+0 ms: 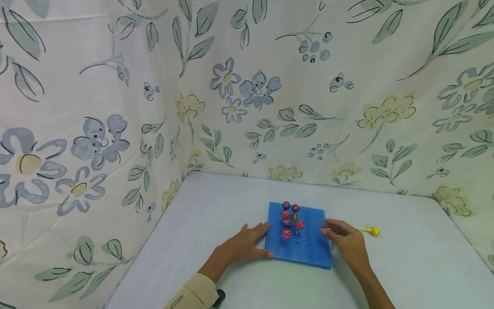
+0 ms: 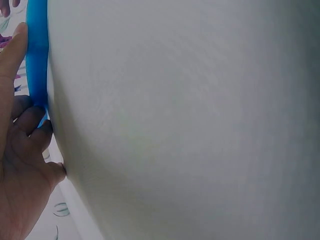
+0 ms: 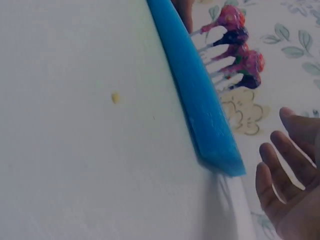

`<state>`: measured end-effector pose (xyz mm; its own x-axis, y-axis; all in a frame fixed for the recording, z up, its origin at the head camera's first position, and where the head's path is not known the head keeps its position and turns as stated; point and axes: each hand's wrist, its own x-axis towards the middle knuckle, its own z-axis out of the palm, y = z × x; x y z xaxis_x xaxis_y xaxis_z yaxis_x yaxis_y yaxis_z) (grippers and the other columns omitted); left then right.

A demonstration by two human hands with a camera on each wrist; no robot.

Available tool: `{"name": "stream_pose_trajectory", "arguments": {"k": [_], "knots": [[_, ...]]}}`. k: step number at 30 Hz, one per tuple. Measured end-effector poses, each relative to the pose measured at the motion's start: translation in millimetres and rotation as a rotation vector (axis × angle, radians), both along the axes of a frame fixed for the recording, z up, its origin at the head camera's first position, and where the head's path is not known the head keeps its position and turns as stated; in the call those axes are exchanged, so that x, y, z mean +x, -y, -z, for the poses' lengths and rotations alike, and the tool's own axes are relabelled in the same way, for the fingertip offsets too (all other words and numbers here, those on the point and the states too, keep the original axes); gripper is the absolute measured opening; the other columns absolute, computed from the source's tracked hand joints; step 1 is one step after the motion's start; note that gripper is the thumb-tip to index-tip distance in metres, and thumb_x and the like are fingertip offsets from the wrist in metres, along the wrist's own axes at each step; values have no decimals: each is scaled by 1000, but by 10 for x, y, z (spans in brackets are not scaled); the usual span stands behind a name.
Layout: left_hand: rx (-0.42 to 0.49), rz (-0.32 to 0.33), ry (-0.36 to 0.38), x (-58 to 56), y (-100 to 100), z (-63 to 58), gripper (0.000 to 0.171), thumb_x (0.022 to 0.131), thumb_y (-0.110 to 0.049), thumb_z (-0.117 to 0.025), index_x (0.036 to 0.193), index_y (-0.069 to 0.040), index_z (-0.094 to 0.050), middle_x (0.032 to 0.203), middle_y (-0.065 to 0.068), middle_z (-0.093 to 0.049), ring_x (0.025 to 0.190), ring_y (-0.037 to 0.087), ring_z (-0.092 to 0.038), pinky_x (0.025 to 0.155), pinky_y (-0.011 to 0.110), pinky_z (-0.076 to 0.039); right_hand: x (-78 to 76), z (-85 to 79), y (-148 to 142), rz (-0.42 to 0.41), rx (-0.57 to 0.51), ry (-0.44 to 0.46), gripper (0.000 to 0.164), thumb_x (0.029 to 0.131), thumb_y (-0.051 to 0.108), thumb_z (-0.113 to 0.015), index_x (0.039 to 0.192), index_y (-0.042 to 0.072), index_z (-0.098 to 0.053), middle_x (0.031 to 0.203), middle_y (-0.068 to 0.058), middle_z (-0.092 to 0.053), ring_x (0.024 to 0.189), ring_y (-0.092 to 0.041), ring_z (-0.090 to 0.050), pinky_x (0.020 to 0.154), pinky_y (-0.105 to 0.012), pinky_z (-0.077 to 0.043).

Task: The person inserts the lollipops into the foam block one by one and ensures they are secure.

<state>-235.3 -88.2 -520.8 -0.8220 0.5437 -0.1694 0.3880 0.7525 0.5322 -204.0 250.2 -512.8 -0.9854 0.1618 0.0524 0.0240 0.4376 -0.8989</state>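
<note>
A blue foam board (image 1: 285,251) lies flat on the table. Several wrapped lollipops (image 1: 286,234) stand upright on their sticks in its left and middle part, red, pink and dark purple. My left hand (image 1: 243,244) rests at the board's left edge, thumb and fingers spread and touching it. Over the right edge hovers my right hand (image 1: 347,242), its fingers loosely bent; in the right wrist view the fingers (image 3: 280,150) are apart with nothing between them. A yellow lollipop (image 1: 374,231) lies on the table just right of that hand, part of its stick hidden behind it.
Small dark holes (image 1: 310,245) dot the right part of the board. The white table (image 1: 224,193) meets a floral cloth (image 1: 270,141) at the back and left side. A small yellow spot (image 3: 115,97) shows on the white surface in the right wrist view.
</note>
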Motion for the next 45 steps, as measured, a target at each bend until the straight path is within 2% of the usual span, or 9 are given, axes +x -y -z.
{"name": "stream_pose_trajectory", "arguments": {"k": [5, 8, 19, 26, 35, 45], "knots": [[-7, -1, 2, 13, -5, -18, 100, 90, -74, -68, 169, -25, -31, 174, -2, -30, 162, 18, -26, 133, 56, -13, 31, -15, -132, 51, 21, -27, 48, 99, 37, -77, 134, 5, -71, 125, -14, -77, 92, 9, -68, 77, -18, -60], [-5, 0, 6, 21, -9, -33, 100, 90, -73, -69, 169, -24, -31, 174, -1, -30, 162, 19, -26, 132, 57, -14, 55, -28, -211, 73, 13, -51, 48, 99, 36, -78, 133, 3, -71, 122, -12, -79, 90, 10, -69, 74, -19, -61], [-7, -1, 7, 21, -11, -35, 99, 91, -71, -70, 169, -24, -32, 174, -2, -30, 162, 18, -26, 132, 57, -14, 114, -69, -516, 138, -19, -92, 51, 97, 34, -80, 134, 1, -70, 111, 14, -79, 89, 9, -72, 70, -20, -61], [-3, -7, 15, 24, -6, -37, 99, 90, -73, -69, 169, -26, -31, 175, -4, -29, 163, 18, -24, 132, 58, -13, 136, -81, -684, 162, -39, -87, 53, 96, 35, -81, 134, 0, -69, 108, 24, -76, 90, 9, -72, 70, -20, -61], [3, -6, 20, 24, -7, -46, 99, 90, -72, -70, 169, -25, -31, 174, -4, -29, 163, 16, -24, 133, 57, -11, 158, -116, -882, 213, -59, -61, 49, 95, 30, -83, 133, 2, -70, 103, 29, -75, 87, 10, -71, 68, -18, -61], [-1, -16, 25, 18, -14, -20, 100, 90, -73, -70, 169, -26, -31, 175, -5, -29, 163, 17, -23, 132, 58, -12, 142, -22, -1118, 230, -70, -45, 41, 94, 24, -84, 129, 5, -74, 101, 31, -75, 86, 11, -70, 66, -18, -60]]}}
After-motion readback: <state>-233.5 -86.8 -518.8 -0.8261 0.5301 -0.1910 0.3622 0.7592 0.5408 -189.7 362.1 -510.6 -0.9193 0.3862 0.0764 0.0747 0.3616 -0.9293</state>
